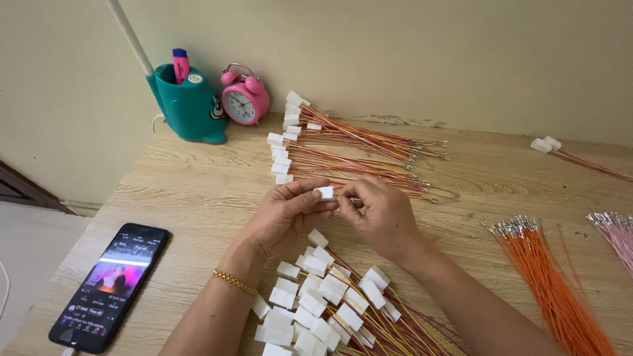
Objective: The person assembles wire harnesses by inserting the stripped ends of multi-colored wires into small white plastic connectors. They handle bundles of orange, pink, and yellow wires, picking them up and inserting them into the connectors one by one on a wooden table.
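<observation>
A small white plastic connector [324,192] is being held above the middle of the wooden worktop [198,191], between the two hands. The left hand [287,214] is pinching the connector, its grip clamped on it with thumb and fingertips. The right hand [382,214] is meeting it from the other side, its fingers closed together on a thin wire end [354,199] just beside the connector; whether the wire is touching the connector cannot be told. A gold bracelet [234,281] is sitting on the left wrist. Directly below the hands, a heap of white connectors with yellow and red wires [323,303] is lying on the worktop. Just behind the hands, a second batch of wired connectors [343,148] is lying in rows, white housings to the left and metal tips to the right. To the right, a bundle of orange wires [554,283] is lying near a bundle of pink wires [613,234], and a small wired pair [546,144] is lying further back. To the left, a black phone [112,285] with a lit screen is resting near the edge. Against the wall, a teal pen holder [188,102] is standing beside a pink alarm clock [244,99].
</observation>
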